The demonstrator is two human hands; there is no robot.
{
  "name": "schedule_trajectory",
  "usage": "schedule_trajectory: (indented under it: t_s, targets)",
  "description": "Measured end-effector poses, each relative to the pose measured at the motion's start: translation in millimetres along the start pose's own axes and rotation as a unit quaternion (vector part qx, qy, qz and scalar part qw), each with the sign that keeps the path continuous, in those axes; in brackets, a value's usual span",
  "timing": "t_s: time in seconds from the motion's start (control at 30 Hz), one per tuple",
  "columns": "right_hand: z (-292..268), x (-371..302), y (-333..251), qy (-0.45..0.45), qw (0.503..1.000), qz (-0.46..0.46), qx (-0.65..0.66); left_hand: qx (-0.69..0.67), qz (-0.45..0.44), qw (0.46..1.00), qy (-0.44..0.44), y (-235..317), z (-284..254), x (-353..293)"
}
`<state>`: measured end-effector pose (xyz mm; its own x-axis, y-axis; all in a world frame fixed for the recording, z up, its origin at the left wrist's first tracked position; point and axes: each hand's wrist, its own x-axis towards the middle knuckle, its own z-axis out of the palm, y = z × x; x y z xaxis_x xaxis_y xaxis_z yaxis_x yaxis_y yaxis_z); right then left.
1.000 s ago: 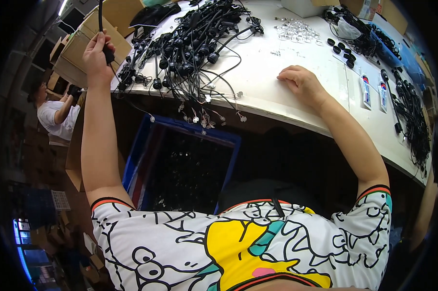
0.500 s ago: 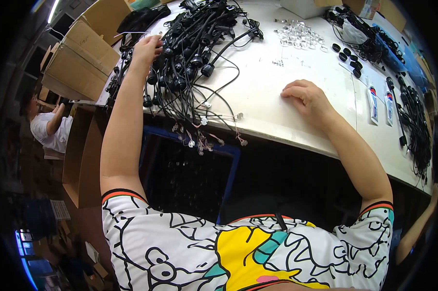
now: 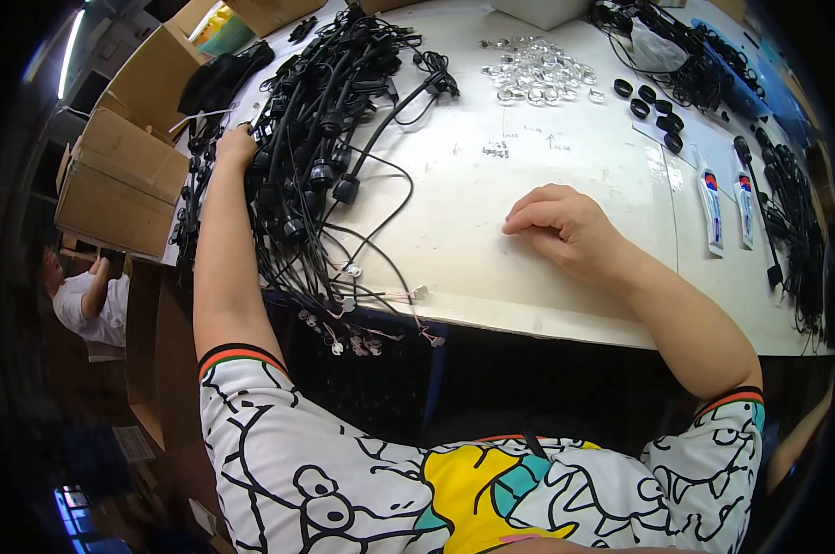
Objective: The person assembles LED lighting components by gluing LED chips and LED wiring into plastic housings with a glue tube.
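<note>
White worktable (image 3: 491, 249) beside cardboard boxes (image 3: 122, 180); left hand (image 3: 235, 148) grips black cables (image 3: 316, 138), right hand (image 3: 565, 226) loosely curled, empty.

Assembly workshop, cable pile (image 3: 316, 138), cardboard boxes (image 3: 122, 185)

A heap of small clear glassy pieces (image 3: 536, 72) lies at the far middle of the white table (image 3: 491, 212). To its right sit a few black rings (image 3: 656, 106), set in a loose row. Two white tubes (image 3: 724, 208) lie side by side nearer the right edge, with a black-handled tool (image 3: 757, 208) just beside them. Brown cardboard boxes (image 3: 122, 175) stand off the table's left end, and another person (image 3: 90, 300) sits low beyond them.
</note>
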<state>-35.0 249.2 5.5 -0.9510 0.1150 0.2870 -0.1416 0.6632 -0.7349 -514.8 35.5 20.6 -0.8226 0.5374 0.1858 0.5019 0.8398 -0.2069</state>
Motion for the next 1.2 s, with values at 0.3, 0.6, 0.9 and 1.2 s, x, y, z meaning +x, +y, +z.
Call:
schedule_trajectory:
  t_s: [0.3, 0.6, 0.9, 1.2]
  targets:
    - [-0.7, -2.5, 1.6, -0.03, 0.998, 0.031, 0.036, -0.585, -0.169, 0.793, -0.024, -15.2, -60.2, -30.5]
    - [-8.8, -2.7, -0.9, 0.065, 0.997, -0.03, 0.03, -0.757, 0.12, 0.64, 0.058, -34.5, -225.0, -136.3]
    - [-54.8, -42.3, -73.8, 0.423, 0.84, -0.3, -0.162, -0.783, 0.229, 0.577, -0.032, 16.2, -284.4, -252.4]
    - [-75.4, -125.5, -199.8, 0.18, 0.978, 0.027, -0.101, -0.679, 0.332, 0.606, -0.249, 98.9, -268.9, -291.3]
